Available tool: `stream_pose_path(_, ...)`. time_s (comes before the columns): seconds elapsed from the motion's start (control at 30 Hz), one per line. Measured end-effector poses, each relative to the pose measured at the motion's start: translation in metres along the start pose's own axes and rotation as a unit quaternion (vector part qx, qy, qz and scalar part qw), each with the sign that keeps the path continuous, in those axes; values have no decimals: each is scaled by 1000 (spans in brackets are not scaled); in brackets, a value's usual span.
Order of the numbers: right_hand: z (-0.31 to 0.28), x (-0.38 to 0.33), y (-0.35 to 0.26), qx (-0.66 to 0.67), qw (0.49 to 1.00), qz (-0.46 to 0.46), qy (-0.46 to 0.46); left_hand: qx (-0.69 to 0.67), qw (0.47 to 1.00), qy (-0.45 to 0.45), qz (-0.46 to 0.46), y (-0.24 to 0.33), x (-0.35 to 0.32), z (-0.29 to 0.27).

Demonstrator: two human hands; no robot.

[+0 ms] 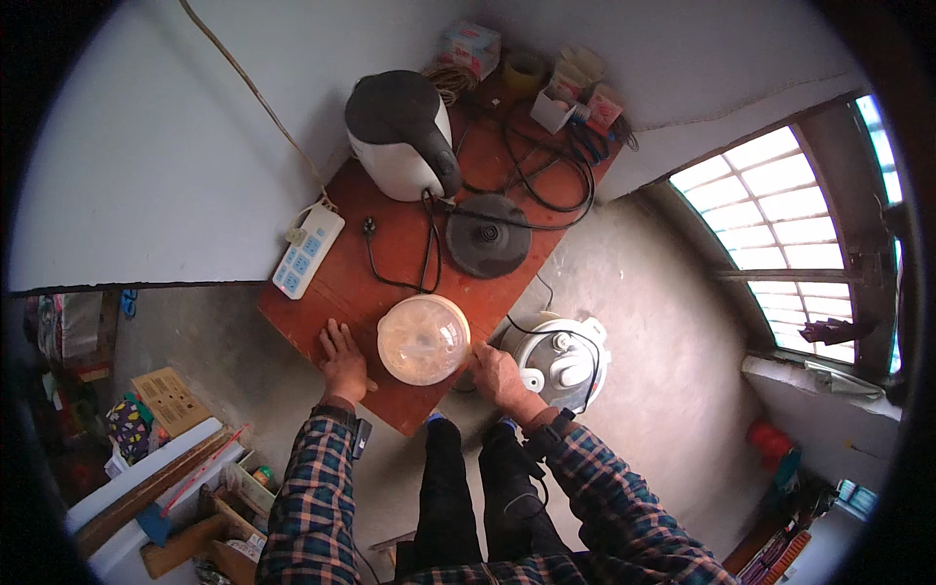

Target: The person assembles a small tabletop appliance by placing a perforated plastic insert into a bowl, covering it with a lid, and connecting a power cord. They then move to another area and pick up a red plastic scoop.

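Note:
A round container (423, 339) with a clear domed lid stands near the front corner of the red-brown table (336, 283); what lies under the lid looks pale and beige. My left hand (343, 363) rests on the table to its left, fingers spread, apart from the container. On the other side, my right hand (499, 376) is at the table's edge next to the container's right rim. Its fingers are bent and pressed together, and their tips are partly hidden. I cannot tell whether they grip the table edge or the rim.
Behind the container lie a black plug cord (370, 226), a round dark kettle base (487, 236) and a white-and-black kettle (398, 136). A white power strip (310, 252) lies at the table's left edge. A white electric cooker (564, 363) stands right of my right hand. Small boxes (553, 109) sit at the back.

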State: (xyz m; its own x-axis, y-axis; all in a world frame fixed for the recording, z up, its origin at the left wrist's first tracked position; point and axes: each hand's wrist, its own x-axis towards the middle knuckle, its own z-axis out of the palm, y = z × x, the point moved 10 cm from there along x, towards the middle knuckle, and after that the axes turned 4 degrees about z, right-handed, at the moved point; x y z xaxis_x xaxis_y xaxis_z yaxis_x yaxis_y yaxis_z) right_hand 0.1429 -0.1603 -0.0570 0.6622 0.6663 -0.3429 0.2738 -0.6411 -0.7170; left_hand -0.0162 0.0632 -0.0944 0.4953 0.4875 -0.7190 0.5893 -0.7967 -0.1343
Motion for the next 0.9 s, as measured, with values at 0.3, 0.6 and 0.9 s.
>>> stream_pose_path(0.3,2,1,-2,-7,999,-4,-34,-7,1000,7,5,-2,1,2)
stream_pose_path(0.6,-26,17,-2,-49,999,-21,-6,1,1000,9,13,1,-2,-2)
stream_pose_path(0.9,-139,106,-103,-61,956,-195,209,2,1000,26,17,0,-1,0)
